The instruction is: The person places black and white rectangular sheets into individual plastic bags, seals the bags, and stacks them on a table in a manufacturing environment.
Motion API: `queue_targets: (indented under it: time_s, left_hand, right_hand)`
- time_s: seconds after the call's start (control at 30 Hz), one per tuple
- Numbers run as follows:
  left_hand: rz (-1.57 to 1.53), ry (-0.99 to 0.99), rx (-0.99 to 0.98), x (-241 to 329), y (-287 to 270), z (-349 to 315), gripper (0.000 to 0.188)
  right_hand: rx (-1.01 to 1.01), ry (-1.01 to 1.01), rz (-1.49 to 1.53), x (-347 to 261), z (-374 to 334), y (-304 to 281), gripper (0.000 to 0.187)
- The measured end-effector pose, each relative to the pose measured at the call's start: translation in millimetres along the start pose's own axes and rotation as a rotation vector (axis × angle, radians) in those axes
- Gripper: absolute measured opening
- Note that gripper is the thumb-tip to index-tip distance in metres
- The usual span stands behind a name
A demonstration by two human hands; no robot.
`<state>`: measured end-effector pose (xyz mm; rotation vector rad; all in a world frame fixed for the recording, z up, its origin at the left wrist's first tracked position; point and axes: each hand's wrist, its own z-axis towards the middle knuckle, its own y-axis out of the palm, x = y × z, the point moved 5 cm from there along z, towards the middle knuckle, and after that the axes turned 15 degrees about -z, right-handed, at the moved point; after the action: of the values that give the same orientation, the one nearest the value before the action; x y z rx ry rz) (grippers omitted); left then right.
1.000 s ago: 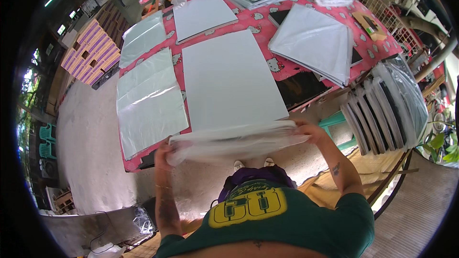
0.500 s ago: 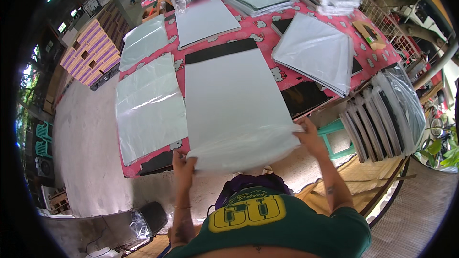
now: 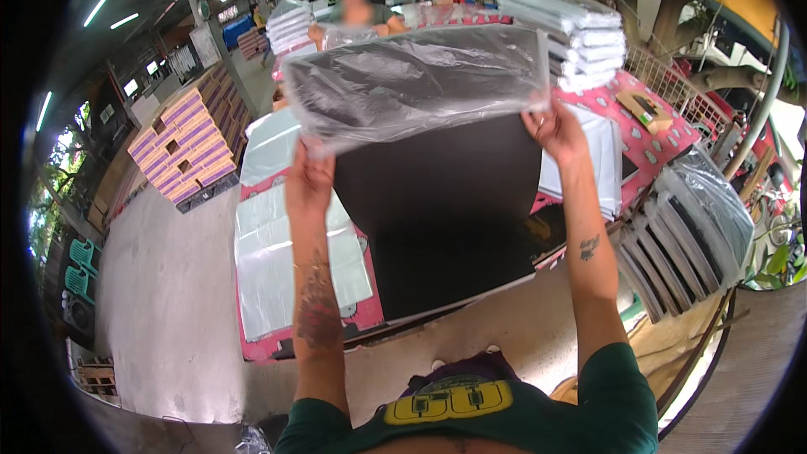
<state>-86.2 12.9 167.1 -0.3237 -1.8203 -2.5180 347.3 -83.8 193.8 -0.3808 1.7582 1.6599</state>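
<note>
Both my arms are stretched out over the table. A clear plastic bag (image 3: 412, 84) covers the far end of a large black sheet (image 3: 437, 172), which is raised and bent above the table. My left hand (image 3: 311, 176) is closed on the bag's left edge. At its right edge my right hand (image 3: 552, 129) pinches the plastic. The sheet's near part lies over a black surface close to the table's front edge, and I cannot tell where one ends and the other begins.
Clear plastic bags (image 3: 290, 261) lie flat at the table's left. Wrapped white sheets (image 3: 580, 160) lie on the right, near a stack of wrapped packs (image 3: 576, 42). More wrapped boards (image 3: 685, 227) lean off the right edge. Boxes (image 3: 185, 151) are piled at left. Another person (image 3: 357, 13) stands beyond.
My hands have gone from the table's near edge up and far across it, with the plastic bag. The sheet's white face showed before; now its black face does. My view has tilted up.
</note>
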Motion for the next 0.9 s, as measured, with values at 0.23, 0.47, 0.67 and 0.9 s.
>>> queue_targets:
  time_s: [0.23, 0.47, 0.67, 0.9]
  left_hand:
    - [0.138, -0.173, 0.473, -48, -239, -80, 0.022]
    - [1.101, 0.197, -0.029, -69, -101, -41, 0.043]
    - [1.272, -0.169, -0.088, -175, -58, 22, 0.032]
    - [0.723, -0.648, 0.052, -376, -106, 37, 0.022]
  right_hand:
    - [-0.116, 0.179, -0.060, 145, -19, -211, 0.027]
    - [0.176, -0.231, -0.948, 127, -19, -174, 0.022]
    - [0.312, -0.313, -0.745, 26, 2, -233, 0.015]
    - [0.596, -0.173, -0.758, -99, -14, -348, 0.022]
